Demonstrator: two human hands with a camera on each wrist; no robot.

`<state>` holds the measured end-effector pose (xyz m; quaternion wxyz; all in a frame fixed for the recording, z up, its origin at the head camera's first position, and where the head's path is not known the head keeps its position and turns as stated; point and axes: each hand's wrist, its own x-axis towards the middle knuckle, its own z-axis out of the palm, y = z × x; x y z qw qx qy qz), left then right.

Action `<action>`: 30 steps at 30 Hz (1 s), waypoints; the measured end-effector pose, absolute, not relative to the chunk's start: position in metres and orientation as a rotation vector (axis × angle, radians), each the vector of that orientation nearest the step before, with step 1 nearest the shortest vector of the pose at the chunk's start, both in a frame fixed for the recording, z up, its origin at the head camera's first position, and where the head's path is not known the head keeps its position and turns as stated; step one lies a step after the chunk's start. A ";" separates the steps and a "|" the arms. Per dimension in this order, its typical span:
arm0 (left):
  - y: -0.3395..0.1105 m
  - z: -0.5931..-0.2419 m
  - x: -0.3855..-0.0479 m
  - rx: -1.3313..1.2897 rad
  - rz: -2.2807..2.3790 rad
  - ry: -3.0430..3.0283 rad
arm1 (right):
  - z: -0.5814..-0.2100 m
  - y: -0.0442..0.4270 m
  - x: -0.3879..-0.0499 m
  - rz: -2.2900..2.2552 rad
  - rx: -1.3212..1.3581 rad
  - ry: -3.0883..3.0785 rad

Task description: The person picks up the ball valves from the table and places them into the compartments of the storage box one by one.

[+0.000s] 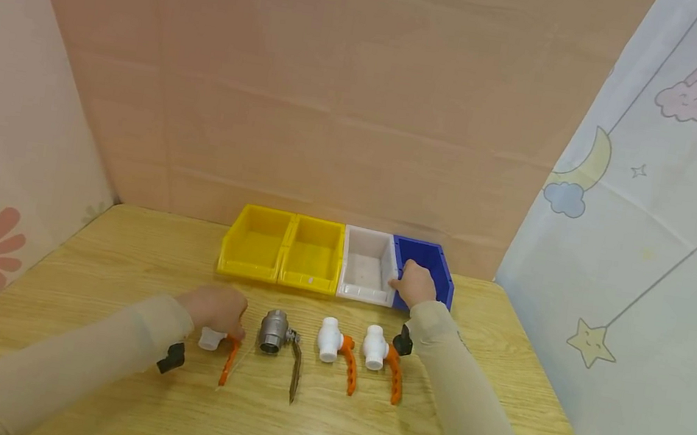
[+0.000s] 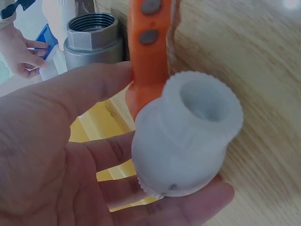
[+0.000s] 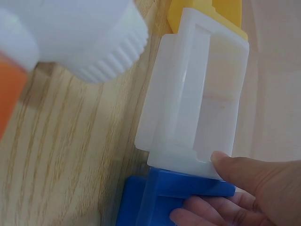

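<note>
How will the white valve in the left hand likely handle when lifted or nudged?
The white valve in the left hand looks like plastic, so probably light for its size. Being rounded, it might roll if nudged, though the jutting orange handle should limit that. The ribbed collar likely makes it less slippery.

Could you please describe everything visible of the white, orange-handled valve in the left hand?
The white plastic-looking valve has a rounded body, a ribbed, open end, and an orange handle with grey oval spots. The left hand grips it, thumb at the handle's base. It is left of the silver metal valve, handle toward the viewer; contact with the wooden table is unclear.
</note>
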<state>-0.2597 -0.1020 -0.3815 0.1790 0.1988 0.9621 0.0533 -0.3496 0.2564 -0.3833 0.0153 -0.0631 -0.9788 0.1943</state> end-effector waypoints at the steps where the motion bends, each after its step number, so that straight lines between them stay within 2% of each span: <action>1: -0.102 -0.381 -0.260 0.560 0.155 2.719 | -0.383 0.256 -0.349 0.608 -0.201 -3.045; 15: -0.099 -0.380 -0.256 0.479 0.199 2.731 | -0.382 0.254 -0.345 0.603 -0.214 -3.039; 30: -0.091 -0.376 -0.219 0.407 0.238 2.760 | -0.382 0.259 -0.328 0.627 -0.126 -3.048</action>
